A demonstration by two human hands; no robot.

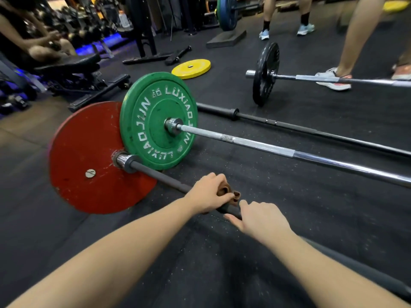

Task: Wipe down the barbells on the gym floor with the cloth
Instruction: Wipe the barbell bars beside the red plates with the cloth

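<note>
A dark barbell (164, 177) with a red plate (84, 156) lies nearest on the black rubber floor. My left hand (208, 192) grips a brown cloth (229, 193) wrapped round its shaft. Just to the right, my right hand (260, 217) curls over the same shaft, thumb underneath. Behind it lies a chrome barbell (266, 147) with a green plate (158, 121), then a bare black bar (289, 125), then a bar with a black plate (265, 73).
A yellow plate (191, 68) lies flat further back. A bench (71, 67) with a seated person stands at the left. Two people's legs and shoes (333, 78) are at the back right, one foot beside the far bar. A rack base (146, 52) stands behind.
</note>
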